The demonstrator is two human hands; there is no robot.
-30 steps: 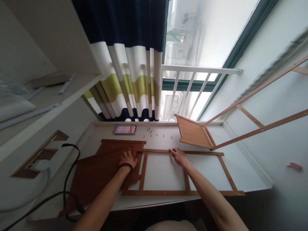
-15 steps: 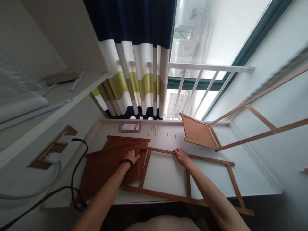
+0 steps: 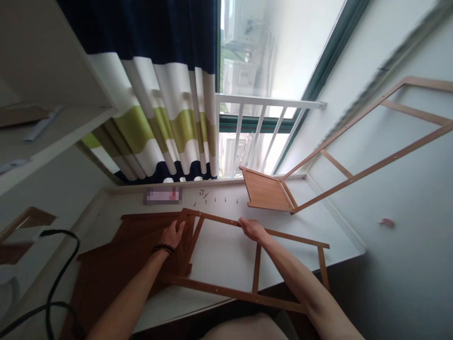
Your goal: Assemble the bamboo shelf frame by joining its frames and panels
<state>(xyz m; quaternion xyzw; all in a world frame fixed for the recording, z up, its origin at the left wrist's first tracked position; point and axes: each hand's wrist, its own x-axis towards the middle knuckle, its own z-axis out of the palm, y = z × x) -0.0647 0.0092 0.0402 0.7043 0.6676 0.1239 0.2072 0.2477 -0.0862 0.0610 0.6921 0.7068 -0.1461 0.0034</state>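
Observation:
A ladder-like wooden frame [image 3: 217,288] with two long rails and crosspieces lies low over the white ledge, tilted toward my body. My right hand [image 3: 253,230] is closed around its far rail, near the middle. At the frame's left end, my left hand [image 3: 172,235], with a dark beaded bracelet at the wrist, is on the edge of a brown wooden panel [image 3: 141,236]; its thumb and fingers lie on either side of the edge, and the fingertips are partly hidden. Several small screws [image 3: 215,199] stand or lie on the ledge beyond the frame.
A second wooden frame [image 3: 339,163] with a panel [image 3: 267,190] leans against the right wall. A blurred-out box [image 3: 163,195] sits at the ledge's back edge [image 3: 122,189]. Striped curtains [image 3: 177,113] and a white railing [image 3: 269,101] are behind. A black cable [image 3: 63,269] hangs at left.
My view has turned right, so things sit further left in the picture. The frame's left end has tilted up slightly. My right hand keeps its hold on the rail.

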